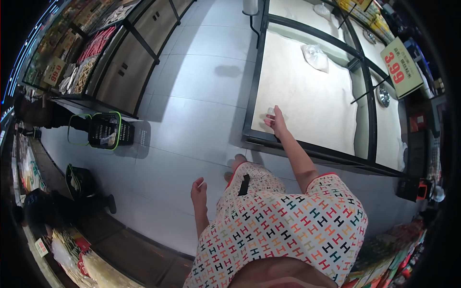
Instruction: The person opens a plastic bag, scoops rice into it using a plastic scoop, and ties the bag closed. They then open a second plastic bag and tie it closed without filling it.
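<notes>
My right hand (276, 124) reaches over the near left corner of a black-framed bin (251, 115) of white, rice-like grain (307, 101). Its fingers are closed on a small clear, whitish plastic thing (272, 111), whose kind I cannot make out. Down by my side, above the floor, is my left hand (198, 193), its fingers curled. A small pale spot shows at its fingertips, too small to name. On the grain, farther back, lies a clear plastic bag (315, 58) with white contents.
A price sign (402, 67) stands over the bins, near a metal bowl (382, 95). Left, a green-rimmed black basket (111, 131) is beside one person (36, 113); another basket (80, 181) is near a second person (53, 211). A display counter (122, 67) lines the aisle.
</notes>
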The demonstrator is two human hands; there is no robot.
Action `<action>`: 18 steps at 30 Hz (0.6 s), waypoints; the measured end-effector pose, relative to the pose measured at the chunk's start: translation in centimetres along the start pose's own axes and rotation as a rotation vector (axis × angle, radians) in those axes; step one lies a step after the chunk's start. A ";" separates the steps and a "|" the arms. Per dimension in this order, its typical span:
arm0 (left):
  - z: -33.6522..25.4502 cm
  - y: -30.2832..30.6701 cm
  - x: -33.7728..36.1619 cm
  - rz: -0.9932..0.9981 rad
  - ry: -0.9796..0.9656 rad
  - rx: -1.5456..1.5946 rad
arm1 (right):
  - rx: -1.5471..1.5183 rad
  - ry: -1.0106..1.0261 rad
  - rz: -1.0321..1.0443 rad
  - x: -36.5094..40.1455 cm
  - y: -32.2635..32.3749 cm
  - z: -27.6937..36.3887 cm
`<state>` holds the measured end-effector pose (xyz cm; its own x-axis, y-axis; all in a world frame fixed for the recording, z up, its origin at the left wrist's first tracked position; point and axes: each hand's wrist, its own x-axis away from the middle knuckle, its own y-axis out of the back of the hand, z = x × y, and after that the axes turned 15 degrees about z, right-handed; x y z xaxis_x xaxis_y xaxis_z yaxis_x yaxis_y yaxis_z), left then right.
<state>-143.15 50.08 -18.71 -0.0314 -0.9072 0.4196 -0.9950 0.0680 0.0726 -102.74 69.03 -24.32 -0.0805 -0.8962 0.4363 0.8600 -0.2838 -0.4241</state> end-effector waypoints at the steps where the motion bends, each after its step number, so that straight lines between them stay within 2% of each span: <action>1: -0.5 0.2 -0.9 0.024 0.021 -0.002 | -0.013 0.017 -0.041 0.1 -0.1 0.3; 5: -3.8 0.9 -4.9 0.191 0.055 -0.049 | -0.011 0.020 -0.159 -0.1 -1.1 0.8; 6: -0.3 4.3 -4.9 0.229 -0.042 -0.027 | 0.032 0.105 -0.146 1.6 -4.3 -1.4; 8: -2.5 5.0 -7.0 0.307 -0.039 -0.088 | 0.012 0.091 -0.209 1.9 -5.2 -1.6; 11: -6.0 4.9 -11.5 0.411 -0.052 -0.184 | -0.113 0.076 -0.255 0.0 -5.6 -1.5; 14: -9.9 7.7 -14.9 0.517 -0.028 -0.421 | -0.344 0.196 -0.511 0.0 -10.3 -2.7; 16: -11.8 9.1 -18.5 0.545 -0.055 -0.455 | -0.416 0.209 -0.625 -0.8 -11.4 -2.9; 18: -13.4 10.5 -21.6 0.552 -0.050 -0.468 | -0.556 0.185 -0.590 -1.6 -11.1 -3.7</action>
<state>-151.68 75.92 -14.85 -0.5327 -0.7064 0.4660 -0.6885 0.6820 0.2467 -114.03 72.35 -23.30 -0.5635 -0.5754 0.5928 0.2802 -0.8082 -0.5180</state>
